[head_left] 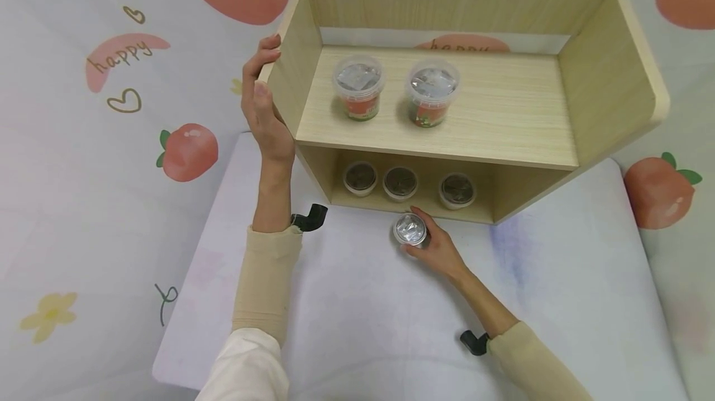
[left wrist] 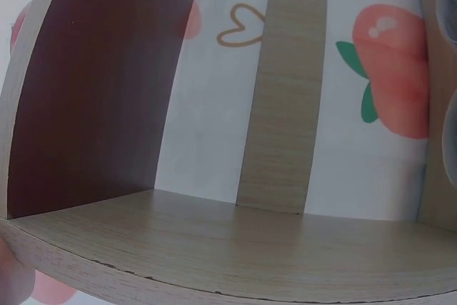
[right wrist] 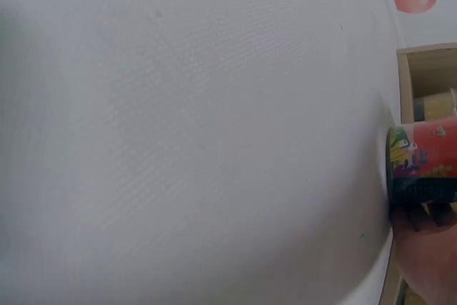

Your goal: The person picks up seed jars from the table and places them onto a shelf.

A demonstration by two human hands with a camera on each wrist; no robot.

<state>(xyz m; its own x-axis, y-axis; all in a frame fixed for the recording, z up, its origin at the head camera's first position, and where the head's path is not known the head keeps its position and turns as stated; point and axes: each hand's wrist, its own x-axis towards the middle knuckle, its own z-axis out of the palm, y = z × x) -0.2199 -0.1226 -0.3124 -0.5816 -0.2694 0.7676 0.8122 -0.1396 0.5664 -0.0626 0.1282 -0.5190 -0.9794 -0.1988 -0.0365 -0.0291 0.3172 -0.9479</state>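
Observation:
In the head view my left hand (head_left: 268, 103) grips the left side panel of a light wooden shelf (head_left: 503, 97), fingers around its outer edge. Only a bit of that hand (left wrist: 14, 276) shows in the left wrist view's corner. My right hand (head_left: 438, 249) holds a small cup with a shiny foil top (head_left: 410, 228) just before the shelf's lower front edge. In the right wrist view this cup (right wrist: 428, 151) has a red, patterned side and stands on the table. Behind it, three cups with dark tops, including a middle cup (head_left: 400, 182), stand in the lower compartment.
On the upper board stand two clear-lidded cups, a left one (head_left: 360, 87) and a right one (head_left: 432, 92). The shelf stands on a pale cloth-covered table (head_left: 368, 314). A patterned backdrop (head_left: 67, 171) hangs behind. Black mounts (head_left: 313, 218) stick out at both wrists.

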